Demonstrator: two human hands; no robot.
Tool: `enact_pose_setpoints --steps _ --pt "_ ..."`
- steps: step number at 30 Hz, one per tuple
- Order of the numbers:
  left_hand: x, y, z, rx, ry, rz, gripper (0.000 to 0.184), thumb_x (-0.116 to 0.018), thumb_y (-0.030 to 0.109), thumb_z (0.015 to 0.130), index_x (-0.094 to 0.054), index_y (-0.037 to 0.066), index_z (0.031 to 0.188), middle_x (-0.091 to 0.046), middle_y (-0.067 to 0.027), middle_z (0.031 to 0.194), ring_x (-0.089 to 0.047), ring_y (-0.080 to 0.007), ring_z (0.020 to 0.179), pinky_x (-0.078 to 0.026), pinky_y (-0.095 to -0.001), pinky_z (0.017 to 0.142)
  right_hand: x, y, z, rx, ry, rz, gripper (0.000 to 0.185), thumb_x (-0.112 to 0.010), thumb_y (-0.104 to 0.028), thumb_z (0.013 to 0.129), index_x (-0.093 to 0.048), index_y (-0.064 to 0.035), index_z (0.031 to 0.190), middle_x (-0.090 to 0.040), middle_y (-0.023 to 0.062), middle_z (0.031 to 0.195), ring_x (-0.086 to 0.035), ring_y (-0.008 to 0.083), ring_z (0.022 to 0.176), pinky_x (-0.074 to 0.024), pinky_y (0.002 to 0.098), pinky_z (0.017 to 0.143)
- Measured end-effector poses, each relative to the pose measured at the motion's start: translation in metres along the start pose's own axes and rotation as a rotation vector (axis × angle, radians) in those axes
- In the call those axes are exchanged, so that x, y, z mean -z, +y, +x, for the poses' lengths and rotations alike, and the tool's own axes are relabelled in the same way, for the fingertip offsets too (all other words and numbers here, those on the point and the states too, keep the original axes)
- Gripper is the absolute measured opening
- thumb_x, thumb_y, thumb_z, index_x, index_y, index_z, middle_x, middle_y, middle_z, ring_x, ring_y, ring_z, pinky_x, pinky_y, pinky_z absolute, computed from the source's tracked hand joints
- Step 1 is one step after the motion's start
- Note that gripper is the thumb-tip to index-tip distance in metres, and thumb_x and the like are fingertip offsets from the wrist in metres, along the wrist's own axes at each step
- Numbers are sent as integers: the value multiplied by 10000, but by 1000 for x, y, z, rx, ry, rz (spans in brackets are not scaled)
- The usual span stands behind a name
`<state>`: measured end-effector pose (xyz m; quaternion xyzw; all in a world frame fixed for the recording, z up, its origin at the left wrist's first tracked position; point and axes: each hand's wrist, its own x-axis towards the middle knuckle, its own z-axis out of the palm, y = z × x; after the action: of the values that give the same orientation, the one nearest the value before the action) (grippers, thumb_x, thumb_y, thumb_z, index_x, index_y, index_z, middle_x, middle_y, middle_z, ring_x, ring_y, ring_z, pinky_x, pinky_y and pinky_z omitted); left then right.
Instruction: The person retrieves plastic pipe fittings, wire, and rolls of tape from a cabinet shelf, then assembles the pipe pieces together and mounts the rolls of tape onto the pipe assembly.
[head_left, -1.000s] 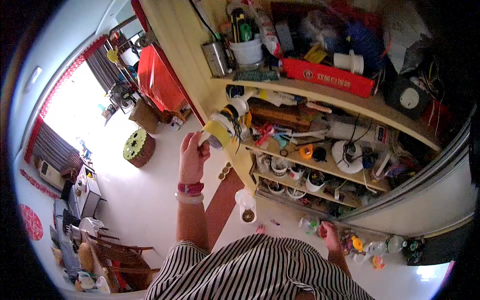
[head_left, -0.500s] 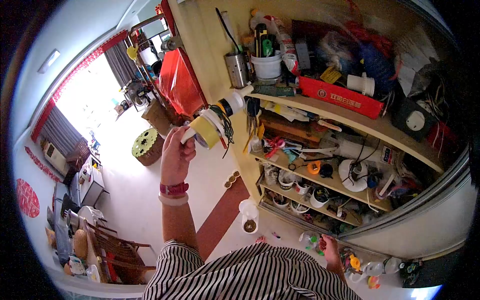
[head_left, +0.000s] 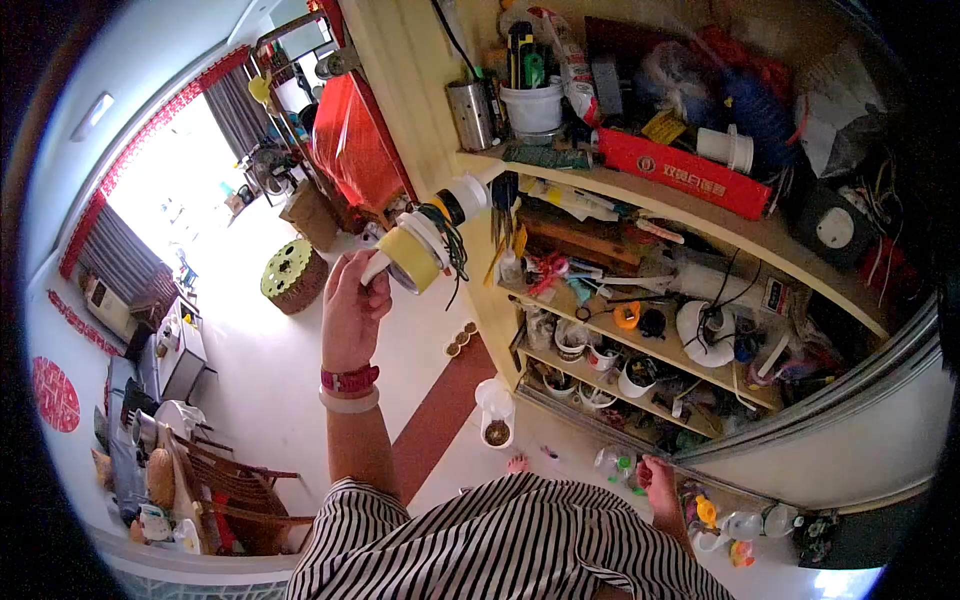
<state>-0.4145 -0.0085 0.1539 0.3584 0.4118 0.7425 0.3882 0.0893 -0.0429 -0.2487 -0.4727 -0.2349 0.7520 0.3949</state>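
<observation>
My left hand (head_left: 358, 305), wearing a red band and a pale bracelet, pinches the near end of a white rod (head_left: 375, 266). Along the rod sit a wide roll of yellowish tape (head_left: 411, 260), a white ring (head_left: 428, 233), a black-and-orange roll (head_left: 447, 208) and a white roll (head_left: 468, 197). A loop of dark green cord (head_left: 452, 245) hangs among them. The rod's far side reaches toward the upper shelf's edge. Low beside my body, my right hand (head_left: 657, 478) has its fingers curled, and nothing shows in it.
A cluttered shelf unit (head_left: 590, 178) stands ahead and right, holding a red box (head_left: 680, 176), a white tub (head_left: 533, 108) and a metal cup (head_left: 470, 115). Plastic bottles (head_left: 745, 525) lie on the floor at right. Further left are a round stool (head_left: 295, 278) and a wooden chair (head_left: 240, 490).
The view has shifted slightly, and the shelf contents sit a little higher in it. My left hand stays pinched on the rod; the tape rolls remain on it.
</observation>
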Motion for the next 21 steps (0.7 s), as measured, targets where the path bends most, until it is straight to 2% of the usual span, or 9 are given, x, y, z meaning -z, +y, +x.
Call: enact_pose_setpoints --steps 8,12,14,15,18,21 --pt "-2 -3 -3 3 -7 -24 203 -514 234 1004 -583 62 1090 -490 -9 705 -405 -63 554 -329 -185 445 0 5 -5 -42 147 73 101 -554 -130 961 -583 -56 897 -600 41 725 -480 114 532 -369 268 504" --pt "-4 -3 -6 7 18 -16 198 -506 229 1006 -575 66 1094 -476 -2 703 -403 -58 554 -325 -183 445 1 2 -11 -4 90 12 149 -549 -156 964 -596 -58 862 -592 36 691 -479 112 533 -355 272 494" --pt "-6 -5 -7 -17 10 -19 174 -506 220 1004 -573 71 1065 -493 -2 694 -404 -53 544 -315 -185 448 4 3 -8 -12 67 -44 243 -537 -188 970 -585 -57 771 -566 38 642 -441 111 509 -325 279 485" --pt "-6 -6 -7 -39 5 -23 153 -507 210 1001 -571 77 1037 -509 -3 686 -406 -49 535 -304 -187 451 5 7 -8 7 59 -38 243 -537 -188 970 -585 -57 771 -566 38 642 -441 111 509 -325 279 485" --pt "-8 -2 -7 -29 17 -25 152 -507 216 1000 -567 78 1026 -495 2 673 -395 -49 524 -295 -191 445 1 3 -7 10 66 -106 305 -534 -211 985 -521 -80 710 -458 1 590 -351 114 473 -252 311 458" --pt "-12 2 -7 -25 26 -3 157 -507 224 998 -563 78 1019 -486 7 662 -392 -47 523 -292 -188 445 7 5 -2 19 18 -46 306 -556 -222 975 -524 -84 703 -423 -4 565 -339 119 464 -237 308 457"
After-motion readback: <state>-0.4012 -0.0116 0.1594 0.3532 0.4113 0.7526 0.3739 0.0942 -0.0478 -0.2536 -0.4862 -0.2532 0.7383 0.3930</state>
